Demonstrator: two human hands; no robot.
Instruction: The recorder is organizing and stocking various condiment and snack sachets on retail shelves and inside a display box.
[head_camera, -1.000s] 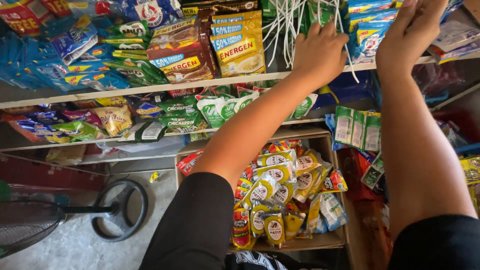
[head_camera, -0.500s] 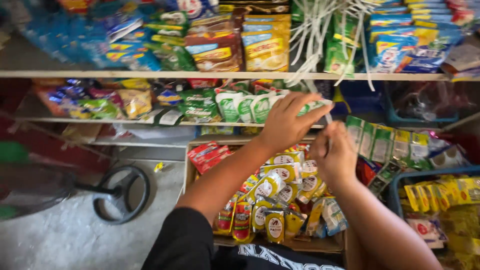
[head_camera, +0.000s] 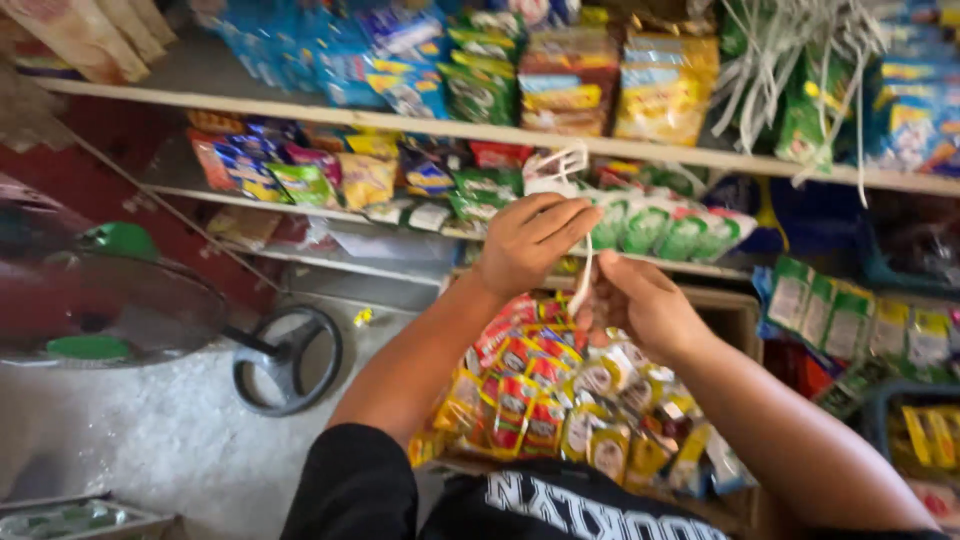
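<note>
Across the top of the frame ran the stocked shelves (head_camera: 300, 108) of sachets, and at lower centre sat the cardboard box (head_camera: 735, 310) of red and yellow packets (head_camera: 545, 390). At mid-frame your left hand (head_camera: 530, 240) pinched the upper end of a white plastic strip (head_camera: 583, 270); your right hand (head_camera: 640, 300) curled its fingers around the lower end. The strip was free, held over the box, not yet tied to anything.

The left hand (head_camera: 530, 240) and right hand (head_camera: 645, 300) meet side by side over a box of sachets (head_camera: 560, 400), a plastic strip (head_camera: 582, 280) between them. Behind them — shelves (head_camera: 330, 108) of snack packets; to the left, on the floor, a fan base (head_camera: 288, 360).
</note>
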